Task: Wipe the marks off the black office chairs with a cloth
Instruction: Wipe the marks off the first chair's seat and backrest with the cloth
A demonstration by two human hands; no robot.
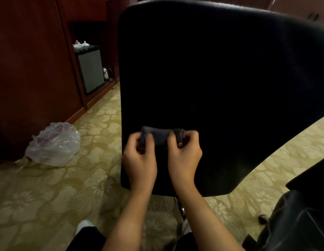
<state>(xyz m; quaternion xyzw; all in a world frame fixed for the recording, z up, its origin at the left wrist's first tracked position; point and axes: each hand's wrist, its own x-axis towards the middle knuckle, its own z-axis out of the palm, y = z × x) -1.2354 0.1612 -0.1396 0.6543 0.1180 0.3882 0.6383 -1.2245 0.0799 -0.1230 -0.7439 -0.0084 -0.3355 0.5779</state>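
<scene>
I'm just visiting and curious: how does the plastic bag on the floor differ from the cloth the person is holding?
The plastic bag is pale and see-through; the cloth is dark grey and opaque. The bag sits untouched on the carpet by the wooden wall, while the cloth is gripped at each end by the left hand and right hand in front of the black chair back. The bag looks bulkier. Both are soft and crumpled.
</scene>
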